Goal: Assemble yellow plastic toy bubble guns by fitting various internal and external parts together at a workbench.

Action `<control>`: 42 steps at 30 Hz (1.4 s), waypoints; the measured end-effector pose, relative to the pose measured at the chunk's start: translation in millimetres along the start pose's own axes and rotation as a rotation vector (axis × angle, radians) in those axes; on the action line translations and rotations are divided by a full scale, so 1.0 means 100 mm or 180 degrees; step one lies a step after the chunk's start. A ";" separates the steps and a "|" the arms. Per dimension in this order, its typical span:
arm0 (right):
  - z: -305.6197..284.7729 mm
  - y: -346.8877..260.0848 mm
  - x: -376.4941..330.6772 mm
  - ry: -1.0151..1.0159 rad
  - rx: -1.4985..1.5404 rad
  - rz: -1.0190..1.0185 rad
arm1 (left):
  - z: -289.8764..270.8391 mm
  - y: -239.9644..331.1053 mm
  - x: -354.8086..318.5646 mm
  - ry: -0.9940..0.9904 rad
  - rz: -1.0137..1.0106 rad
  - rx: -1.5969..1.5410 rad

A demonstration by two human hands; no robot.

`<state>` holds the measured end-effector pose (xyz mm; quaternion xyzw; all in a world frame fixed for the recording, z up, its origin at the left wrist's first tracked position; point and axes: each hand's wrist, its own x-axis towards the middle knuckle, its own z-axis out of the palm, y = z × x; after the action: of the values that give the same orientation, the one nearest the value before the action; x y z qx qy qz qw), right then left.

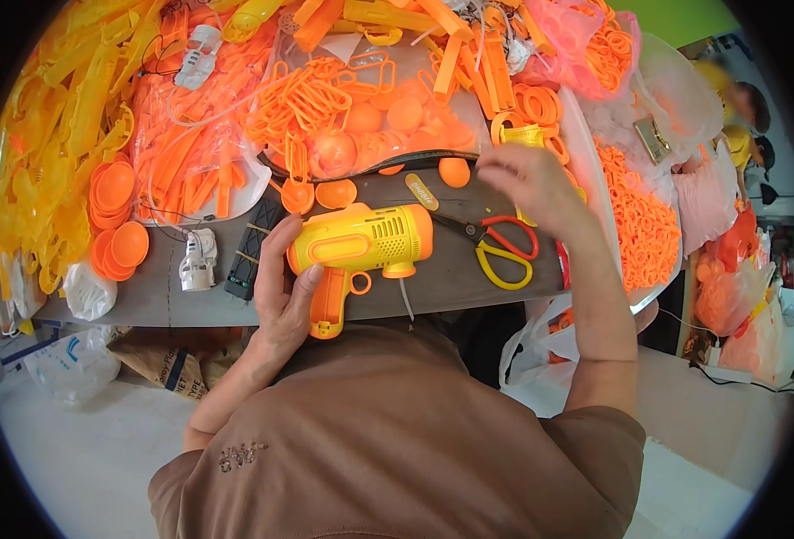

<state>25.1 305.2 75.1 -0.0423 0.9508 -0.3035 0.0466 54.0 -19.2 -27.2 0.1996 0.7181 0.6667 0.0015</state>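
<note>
My left hand [280, 283] is closed round the rear and handle of a yellow and orange toy bubble gun [357, 238], at the near edge of the table. The gun lies on its side, its round orange front end to the right. My right hand [542, 189] hovers over the right side of the table, fingers curled together; anything in them is too small or hidden to make out. Near its fingertips sits a round orange cap [454, 172]. Below it lie scissors [505, 254] with one red and one yellow handle loop. A small yellow oval plate [421, 191] lies beside the blades.
Orange discs [114, 189], a white mechanism with wires [198, 259] and a black strip-shaped part [253, 247] lie left of the gun. Yellow shells [65, 117] and bagged orange parts [361, 121] pile up behind. Small orange rings [635, 220] fill a container at right. Another person [743, 117] is farther right.
</note>
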 end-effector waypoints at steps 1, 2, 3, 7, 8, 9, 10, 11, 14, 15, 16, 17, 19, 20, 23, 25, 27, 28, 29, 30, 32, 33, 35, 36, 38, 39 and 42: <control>0.08 -0.06 -0.07 -0.0206 -0.0107 -0.0197 | -0.01 0.00 0.00 0.0002 0.0045 0.0017; 0.17 -0.09 -0.13 -0.0216 -0.0100 -0.0208 | -0.02 -0.01 -0.01 0.0013 0.0037 0.0027; 0.27 -0.10 -0.17 -0.0127 -0.0244 -0.0271 | -0.03 -0.02 -0.02 -0.0003 0.0012 0.0042; 0.47 -0.17 -0.29 0.0340 -0.0217 -0.0248 | -0.01 0.03 0.00 -0.0056 -0.0060 0.0299; 0.51 -0.19 -0.30 0.0609 -0.0151 -0.0147 | -0.01 0.05 0.01 -0.0064 0.0075 0.0466; 0.56 -0.19 -0.30 0.0767 -0.0191 -0.0038 | -0.03 0.12 0.00 -0.0053 0.0328 0.0680; 0.59 -0.16 -0.30 0.0747 -0.0183 -0.0057 | -0.04 0.21 0.01 -0.0069 0.0584 0.0873; 0.62 -0.15 -0.30 0.0827 -0.0285 -0.0042 | -0.08 0.26 -0.01 -0.0048 0.0572 0.0885; 0.75 -0.20 -0.28 0.0964 -0.0435 -0.0169 | -0.23 0.33 -0.12 -0.0127 0.1089 0.1101; 0.81 -0.25 -0.27 0.1027 -0.0484 -0.0304 | -0.29 0.35 -0.15 -0.0076 0.1121 0.1138; 0.84 -0.30 -0.23 0.1031 -0.0492 -0.0309 | -0.36 0.36 -0.18 -0.0023 0.1157 0.1170; 0.88 -0.33 -0.15 0.1027 -0.0502 -0.0183 | -0.40 0.38 -0.18 0.0085 0.1148 0.1116; 0.93 -0.34 -0.01 0.1036 -0.0516 -0.0050 | -0.48 0.43 -0.17 0.0205 0.1106 0.1143; 0.95 -0.32 0.06 0.1013 -0.0710 -0.0013 | -0.50 0.43 -0.16 0.0235 0.1122 0.1136; 1.02 -0.31 0.13 0.0974 -0.0936 0.0038 | -0.47 0.49 -0.16 0.0198 0.1077 0.1170; 1.04 -0.28 0.15 0.0959 -0.0969 0.0069 | -0.45 0.52 -0.15 0.0161 0.1110 0.1180; 1.06 -0.24 0.17 0.0922 -0.0801 0.0187 | -0.42 0.53 -0.13 0.0096 0.1103 0.1173; 1.08 -0.24 0.16 0.0928 -0.0809 0.0211 | -0.41 0.53 -0.11 0.0077 0.1105 0.1156; 1.11 -0.25 0.16 0.1075 -0.0804 0.0211 | -0.41 0.54 -0.09 0.0029 0.1161 0.1200; 1.13 -0.26 0.15 0.1221 -0.0798 0.0212 | -0.40 0.55 -0.07 -0.0019 0.1217 0.1243; 1.15 -0.30 0.12 0.1259 -0.0858 0.0285 | -0.39 0.56 -0.04 -0.0018 0.1221 0.1222; 1.16 -0.31 0.11 0.1298 -0.0918 0.0343 | -0.38 0.56 -0.03 -0.0005 0.1230 0.1209; 1.19 -0.26 0.12 0.1235 -0.0859 0.0360 | -0.34 0.55 -0.02 -0.0034 0.1202 0.1155; 1.20 -0.24 0.13 0.1171 -0.0801 0.0360 | -0.32 0.54 -0.02 -0.0047 0.1178 0.1107; 1.18 -0.23 0.13 0.1118 -0.0760 0.0329 | -0.29 0.55 0.00 -0.0103 0.1210 0.1144; 1.17 -0.24 0.13 0.1073 -0.0726 0.0294 | -0.28 0.55 0.01 -0.0153 0.1251 0.1177; 1.16 -0.28 0.12 0.1376 -0.0602 0.0318 | -0.26 0.56 0.01 -0.0130 0.1235 0.1166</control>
<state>27.8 214.6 -3.5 0.0666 0.9637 -0.2125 -0.1473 61.6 -42.3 29.3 0.3439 0.7749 0.5093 -0.1480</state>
